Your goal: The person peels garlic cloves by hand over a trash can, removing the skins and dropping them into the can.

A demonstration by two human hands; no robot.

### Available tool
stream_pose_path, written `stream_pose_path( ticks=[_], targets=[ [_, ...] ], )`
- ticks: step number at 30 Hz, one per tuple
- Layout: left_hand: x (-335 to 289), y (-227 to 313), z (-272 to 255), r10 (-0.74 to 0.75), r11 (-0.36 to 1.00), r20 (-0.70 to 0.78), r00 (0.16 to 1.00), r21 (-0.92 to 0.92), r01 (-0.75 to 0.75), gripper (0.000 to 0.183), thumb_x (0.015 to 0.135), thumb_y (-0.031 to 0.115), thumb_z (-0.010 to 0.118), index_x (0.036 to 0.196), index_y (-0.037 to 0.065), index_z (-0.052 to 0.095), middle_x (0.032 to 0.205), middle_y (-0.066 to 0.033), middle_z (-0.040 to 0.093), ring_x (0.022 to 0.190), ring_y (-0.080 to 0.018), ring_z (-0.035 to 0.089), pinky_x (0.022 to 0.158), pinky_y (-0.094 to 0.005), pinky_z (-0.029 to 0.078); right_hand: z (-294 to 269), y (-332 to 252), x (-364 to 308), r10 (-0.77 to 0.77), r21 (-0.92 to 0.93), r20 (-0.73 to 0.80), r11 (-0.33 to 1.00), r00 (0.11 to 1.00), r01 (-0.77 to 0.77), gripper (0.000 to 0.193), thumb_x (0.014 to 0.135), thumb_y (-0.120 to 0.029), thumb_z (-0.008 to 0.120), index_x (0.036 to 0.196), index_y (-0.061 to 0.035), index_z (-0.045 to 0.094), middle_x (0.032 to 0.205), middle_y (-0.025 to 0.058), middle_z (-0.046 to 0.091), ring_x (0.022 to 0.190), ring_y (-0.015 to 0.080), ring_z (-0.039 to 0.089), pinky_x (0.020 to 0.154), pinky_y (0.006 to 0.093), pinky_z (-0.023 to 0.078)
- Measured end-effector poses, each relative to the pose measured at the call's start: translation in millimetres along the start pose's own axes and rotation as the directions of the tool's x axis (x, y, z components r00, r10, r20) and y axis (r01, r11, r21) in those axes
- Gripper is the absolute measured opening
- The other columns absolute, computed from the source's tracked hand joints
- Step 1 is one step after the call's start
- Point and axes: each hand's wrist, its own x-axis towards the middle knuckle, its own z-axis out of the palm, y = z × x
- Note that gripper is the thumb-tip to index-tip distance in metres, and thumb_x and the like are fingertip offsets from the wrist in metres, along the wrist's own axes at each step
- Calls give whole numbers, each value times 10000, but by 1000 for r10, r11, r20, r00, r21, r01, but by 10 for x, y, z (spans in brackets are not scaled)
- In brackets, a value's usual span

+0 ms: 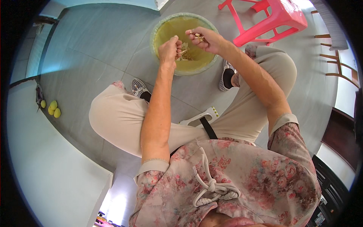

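Note:
Both hands are over a round bin (155, 56) lined with a thin yellowish bag. My left hand (169, 50) is closed at the bin's left side, thumb up and fingers curled in. A pale scrap shows by its fingers, but what they hold is mostly hidden. Over the right part of the bin, my right hand (211, 41) curls around several small pale pieces (199, 37) that look like garlic cloves. Whitish, papery scraps (185, 56) lie at the bottom of the bin, partly behind my left hand.
A pink plastic stool (280, 19) stands at the far right, near wooden chair legs (334, 60). Several yellow-green fruits (54, 108) lie on the grey tiled floor (102, 49) beside the left wall. My knees and shoes flank the bin's near side.

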Motion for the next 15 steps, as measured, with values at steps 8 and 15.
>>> stream_pose_path(
  ticks=[8, 15],
  targets=[
    [120, -38, -121, -116, 948, 231, 966, -265, 177, 457, 942, 420, 496, 988, -22, 606, 881, -88, 599, 751, -168, 574, 677, -298, 504, 111, -21, -24, -55, 127, 9, 990, 998, 53, 241, 928, -264, 520, 1000, -36, 556, 777, 9, 549, 575, 73, 458, 404, 183, 314],
    [146, -50, -51, -119, 907, 256, 959, -366, 210, 433, 973, 364, 412, 1026, -34, 573, 868, -121, 589, 786, -209, 588, 704, -345, 533, 25, 30, 0, -48, -6, 221, 999, 974, 50, 248, 949, -263, 522, 997, -26, 574, 751, -5, 545, 540, 43, 423, 396, 169, 266]
  ],
)
